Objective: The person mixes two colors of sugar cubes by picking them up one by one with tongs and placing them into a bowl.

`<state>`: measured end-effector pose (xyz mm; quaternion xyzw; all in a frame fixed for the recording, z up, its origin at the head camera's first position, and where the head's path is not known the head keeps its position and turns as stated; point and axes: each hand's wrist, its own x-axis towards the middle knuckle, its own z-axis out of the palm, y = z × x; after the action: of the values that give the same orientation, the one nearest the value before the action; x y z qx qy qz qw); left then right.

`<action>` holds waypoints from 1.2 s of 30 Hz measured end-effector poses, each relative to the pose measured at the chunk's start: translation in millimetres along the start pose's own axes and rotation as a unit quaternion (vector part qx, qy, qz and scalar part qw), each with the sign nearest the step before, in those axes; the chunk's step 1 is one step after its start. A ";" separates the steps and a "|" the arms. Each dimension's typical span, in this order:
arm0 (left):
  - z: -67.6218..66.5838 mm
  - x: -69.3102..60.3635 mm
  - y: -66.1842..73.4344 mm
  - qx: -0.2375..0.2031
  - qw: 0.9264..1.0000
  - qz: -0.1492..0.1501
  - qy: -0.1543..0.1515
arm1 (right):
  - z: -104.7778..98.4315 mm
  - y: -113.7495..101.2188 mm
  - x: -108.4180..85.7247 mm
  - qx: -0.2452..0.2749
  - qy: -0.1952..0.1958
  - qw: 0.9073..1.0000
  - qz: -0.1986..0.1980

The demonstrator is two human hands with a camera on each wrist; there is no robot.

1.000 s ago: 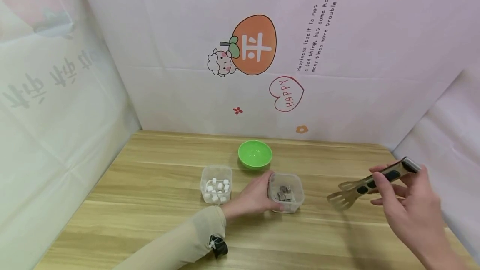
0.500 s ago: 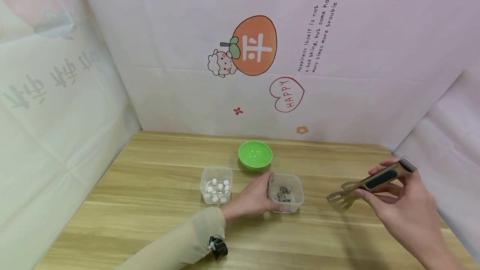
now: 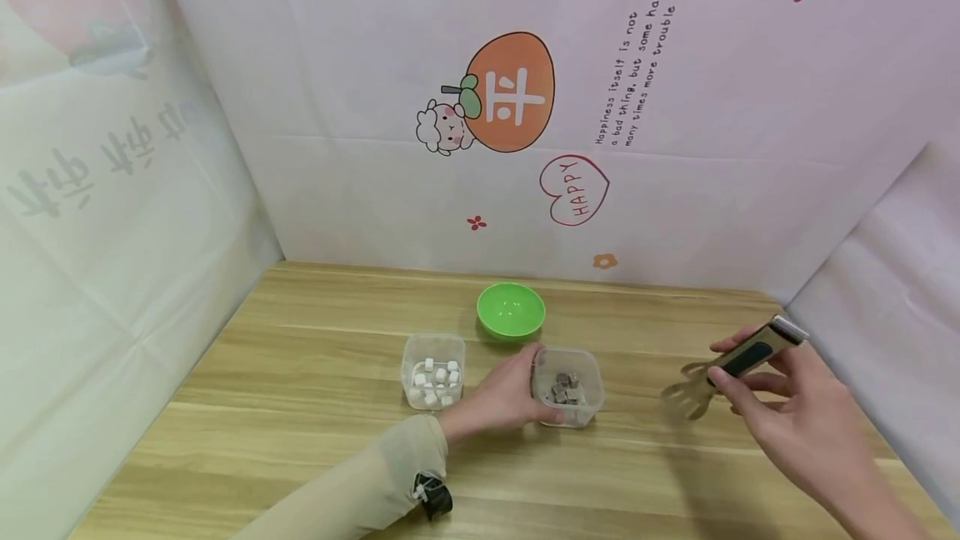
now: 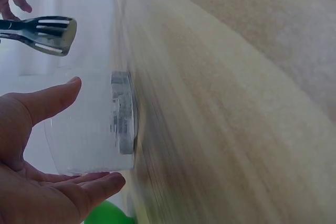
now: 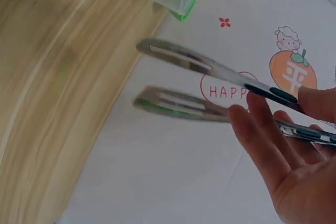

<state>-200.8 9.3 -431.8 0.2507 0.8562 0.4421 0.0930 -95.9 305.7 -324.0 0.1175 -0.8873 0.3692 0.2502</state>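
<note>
With thumb and fingers on opposite sides, my left hand (image 3: 501, 394) holds a clear plastic container (image 3: 592, 382) standing on the table. Several grey metal-looking cubes (image 3: 566, 391) lie at its bottom. To the right, my right hand (image 3: 806, 415) grips metal serving tongs (image 3: 756, 352) with dark inlays on the handle, raised above the table. Their slotted ends point left toward the container. In the right wrist view the two arms of the tongs (image 5: 178, 55) stand apart, with nothing between them. The thumb presses one arm and the fingers lie along the other.
A second clear container (image 3: 412, 354) holding several white cubes (image 3: 440, 375) stands left of my left hand. Behind the two containers sits a green bowl (image 3: 511, 311). A printed white backdrop (image 3: 360, 190) closes off the back of the wooden table (image 3: 315, 357).
My right hand has moved a little left with the tongs, whose handle end swings left. The held container has shifted slightly left with my left hand.
</note>
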 end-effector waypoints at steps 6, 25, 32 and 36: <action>0.5 -0.4 -0.5 0.000 1.000 0.000 0.001 | 4.1 4.4 1.1 0.049 -0.010 0.999 -0.005; 0.4 -3.0 -2.4 -0.005 1.000 -0.011 0.007 | 1.3 -4.0 3.1 -0.033 0.025 0.996 0.074; -2.1 -5.2 -3.1 -0.013 1.000 -0.018 0.009 | 5.8 -8.4 11.2 0.040 0.053 0.994 0.087; -2.9 -6.3 -3.3 -0.016 1.000 -0.017 0.010 | 6.3 -11.2 15.1 0.074 0.059 0.989 0.111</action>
<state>-197.7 2.4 -433.2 0.2304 0.8537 0.4569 0.0964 -106.6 293.0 -313.1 0.0144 -0.8487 0.4657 0.2504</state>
